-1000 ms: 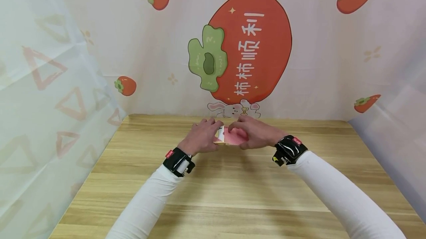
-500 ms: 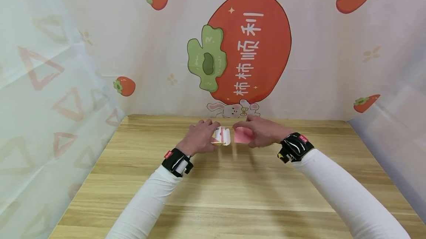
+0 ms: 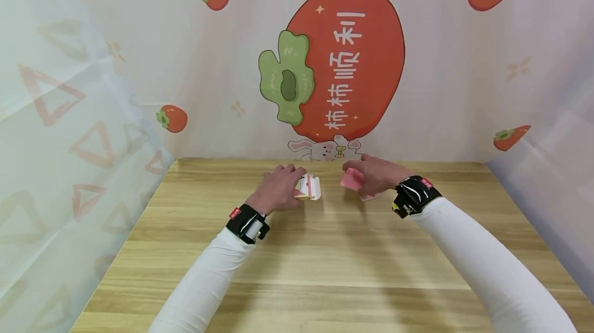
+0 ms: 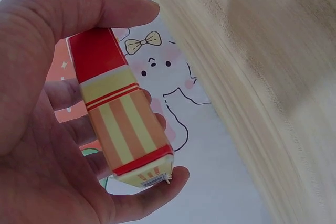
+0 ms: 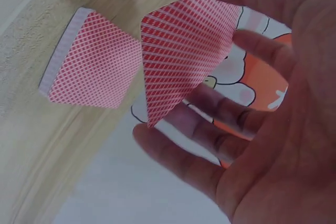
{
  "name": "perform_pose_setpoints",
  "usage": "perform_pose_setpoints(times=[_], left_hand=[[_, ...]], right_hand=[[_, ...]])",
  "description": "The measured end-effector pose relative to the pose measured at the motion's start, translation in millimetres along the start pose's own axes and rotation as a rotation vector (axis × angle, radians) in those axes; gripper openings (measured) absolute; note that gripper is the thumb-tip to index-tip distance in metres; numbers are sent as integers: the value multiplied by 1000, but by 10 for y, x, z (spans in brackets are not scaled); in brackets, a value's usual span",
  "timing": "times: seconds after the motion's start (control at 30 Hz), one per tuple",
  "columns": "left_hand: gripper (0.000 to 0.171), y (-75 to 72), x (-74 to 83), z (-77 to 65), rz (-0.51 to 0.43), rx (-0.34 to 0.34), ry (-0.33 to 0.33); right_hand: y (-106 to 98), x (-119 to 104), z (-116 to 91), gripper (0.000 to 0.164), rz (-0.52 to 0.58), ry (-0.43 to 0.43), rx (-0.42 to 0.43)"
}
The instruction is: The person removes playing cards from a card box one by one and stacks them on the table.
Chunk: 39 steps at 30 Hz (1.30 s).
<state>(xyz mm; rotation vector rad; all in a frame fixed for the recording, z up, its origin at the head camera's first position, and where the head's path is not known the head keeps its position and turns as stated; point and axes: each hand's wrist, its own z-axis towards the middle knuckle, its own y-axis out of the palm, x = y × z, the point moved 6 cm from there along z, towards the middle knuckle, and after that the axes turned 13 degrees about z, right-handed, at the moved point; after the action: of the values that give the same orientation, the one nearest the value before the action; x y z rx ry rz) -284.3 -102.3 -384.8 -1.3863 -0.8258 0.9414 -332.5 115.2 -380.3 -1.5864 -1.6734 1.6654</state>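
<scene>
My left hand (image 3: 277, 189) grips a small playing card box (image 3: 308, 187) at the far side of the table, with its white flap open toward the right. In the left wrist view the box (image 4: 128, 114) shows a red, cream and orange striped side, and the thumb lies across its top. My right hand (image 3: 379, 174) pinches a red-patterned playing card (image 3: 352, 179) by its edges, tilted above the table. Under that hand lies a stack of playing cards (image 3: 371, 197), patterned backs up. The right wrist view shows the stack (image 5: 94, 61) beside the held card (image 5: 184, 51).
Both hands are close to the back edge of the wooden table (image 3: 297, 271). Behind it hangs a pale cloth (image 3: 223, 65) printed with persimmons and a rabbit. More printed cloth (image 3: 60, 142) borders the left side.
The cards have come out of the box as my right hand moved right. A stack now lies on the table, while a card stays in the fingers. My left hand has barely moved.
</scene>
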Motion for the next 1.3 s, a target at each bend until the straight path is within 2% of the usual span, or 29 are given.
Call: perform_pose_setpoints(times=[0.3, 0.7, 0.9, 1.07, 1.3], left_hand=[[67, 7, 17, 10, 10, -1, 6], [69, 8, 32, 6, 16, 2, 7], [71, 2, 33, 12, 23, -15, -2], [69, -1, 29, 6, 25, -15, -6], [68, -4, 19, -8, 19, -5, -3]], right_hand=[[1, 160, 60, 80, 10, 140, -11], [7, 263, 126, 66, 15, 166, 7], [31, 331, 168, 61, 16, 217, 19], [42, 362, 196, 60, 28, 264, 41], [91, 424, 240, 69, 24, 288, 55]])
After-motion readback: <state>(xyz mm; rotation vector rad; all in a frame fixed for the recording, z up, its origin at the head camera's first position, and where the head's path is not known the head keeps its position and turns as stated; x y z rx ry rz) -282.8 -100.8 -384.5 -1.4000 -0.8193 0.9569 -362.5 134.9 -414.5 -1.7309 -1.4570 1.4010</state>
